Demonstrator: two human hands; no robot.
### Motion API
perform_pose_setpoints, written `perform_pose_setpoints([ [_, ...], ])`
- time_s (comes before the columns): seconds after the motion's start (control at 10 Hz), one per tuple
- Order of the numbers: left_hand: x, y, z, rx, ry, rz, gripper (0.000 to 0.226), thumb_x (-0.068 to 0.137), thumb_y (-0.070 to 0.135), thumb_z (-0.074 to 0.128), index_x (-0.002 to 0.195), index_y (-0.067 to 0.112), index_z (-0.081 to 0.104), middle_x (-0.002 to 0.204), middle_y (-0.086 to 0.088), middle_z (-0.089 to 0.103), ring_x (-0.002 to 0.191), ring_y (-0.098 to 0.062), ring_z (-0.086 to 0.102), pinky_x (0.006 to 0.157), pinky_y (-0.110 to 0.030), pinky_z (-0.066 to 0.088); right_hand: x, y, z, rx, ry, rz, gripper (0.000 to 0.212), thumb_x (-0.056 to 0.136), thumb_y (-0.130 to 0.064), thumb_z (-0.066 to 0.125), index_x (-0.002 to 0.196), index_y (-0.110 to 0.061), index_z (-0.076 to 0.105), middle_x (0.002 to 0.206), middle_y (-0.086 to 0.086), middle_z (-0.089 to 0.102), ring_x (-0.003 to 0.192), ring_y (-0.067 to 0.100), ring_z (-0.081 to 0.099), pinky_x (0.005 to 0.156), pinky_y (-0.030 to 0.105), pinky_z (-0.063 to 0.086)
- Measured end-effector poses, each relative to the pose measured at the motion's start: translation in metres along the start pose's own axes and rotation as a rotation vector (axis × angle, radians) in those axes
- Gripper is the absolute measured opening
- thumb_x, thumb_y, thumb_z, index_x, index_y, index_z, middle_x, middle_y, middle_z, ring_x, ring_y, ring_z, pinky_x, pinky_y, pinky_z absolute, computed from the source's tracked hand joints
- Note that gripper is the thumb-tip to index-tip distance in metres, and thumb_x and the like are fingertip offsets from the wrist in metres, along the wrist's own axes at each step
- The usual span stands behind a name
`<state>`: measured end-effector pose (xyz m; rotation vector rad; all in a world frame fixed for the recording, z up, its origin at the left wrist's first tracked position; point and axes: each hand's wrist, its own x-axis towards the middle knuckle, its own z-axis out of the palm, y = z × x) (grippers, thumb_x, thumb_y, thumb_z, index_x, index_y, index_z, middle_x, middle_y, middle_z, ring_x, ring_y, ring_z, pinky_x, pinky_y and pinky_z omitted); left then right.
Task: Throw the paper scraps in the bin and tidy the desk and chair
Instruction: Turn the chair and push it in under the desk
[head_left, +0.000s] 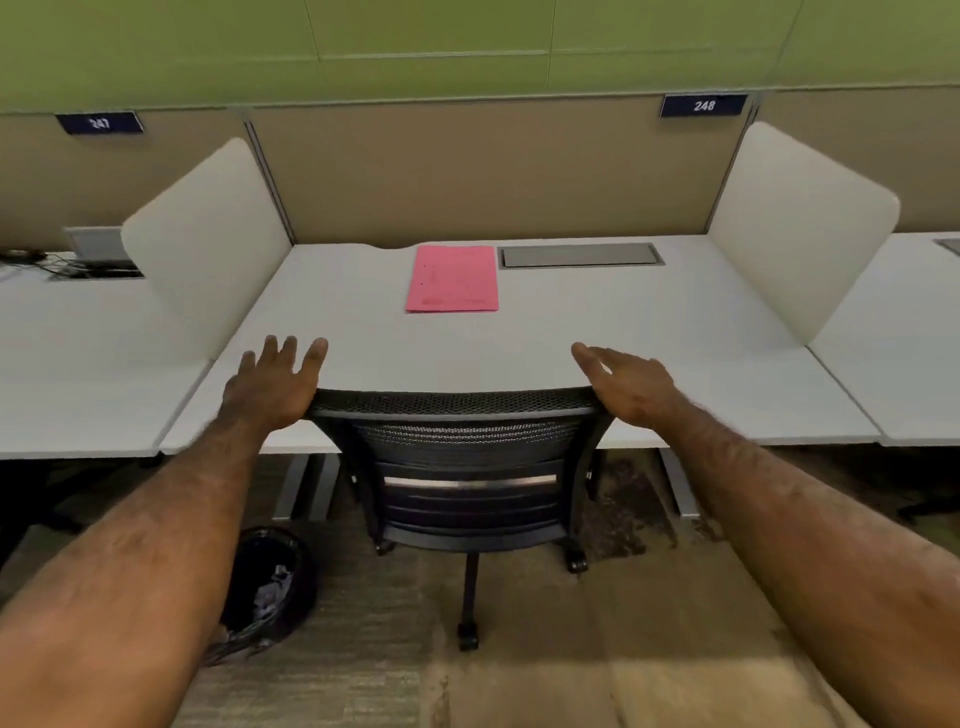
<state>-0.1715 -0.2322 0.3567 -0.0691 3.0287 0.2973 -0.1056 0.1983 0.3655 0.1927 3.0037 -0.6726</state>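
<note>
A black mesh office chair (462, 457) stands pushed in against the front edge of a white desk (623, 332). My left hand (272, 382) hovers open at the left top corner of the chair's backrest, fingers spread. At the right top corner is my right hand (626, 384), also open and holding nothing. Whether either palm touches the backrest is unclear. A pink sheet of paper (452, 279) lies flat near the back of the desk. On the floor to the left of the chair stands a black bin (270, 582) with crumpled paper scraps inside.
White side dividers (208, 234) (800, 228) flank the desk, with a tan partition behind. A grey cable hatch (580, 255) is set in the desktop right of the pink sheet. Neighbouring desks lie on both sides; the left one carries cables (47, 262).
</note>
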Motion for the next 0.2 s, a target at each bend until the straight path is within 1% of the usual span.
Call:
perform_pose_setpoints([
  [0.1, -0.006, 0.007, -0.009, 0.092, -0.081, -0.041, 0.096, 0.072, 0.076, -0.015, 0.153, 0.03, 0.008, 0.163, -0.003, 0.004, 0.149, -0.031, 0.006, 0.119, -0.053, 0.01, 0.007, -0.006, -0.009, -0.016, -0.142, -0.046, 0.105, 0.069, -0.088, 0.003, 0.146, -0.023, 0.033, 0.154, 0.002, 0.034, 0.14, 0.025, 0.032, 0.116, 0.044, 0.019],
  [0.2, -0.006, 0.029, -0.026, -0.032, -0.06, -0.082, 0.09, 0.082, 0.078, -0.001, 0.153, 0.025, 0.014, 0.163, -0.002, 0.004, 0.148, -0.029, 0.011, 0.119, -0.051, 0.009, 0.021, -0.027, -0.029, -0.013, -0.163, -0.095, 0.089, 0.079, -0.081, 0.016, 0.142, -0.023, 0.04, 0.15, 0.003, 0.041, 0.136, 0.026, 0.037, 0.11, 0.04, 0.025],
])
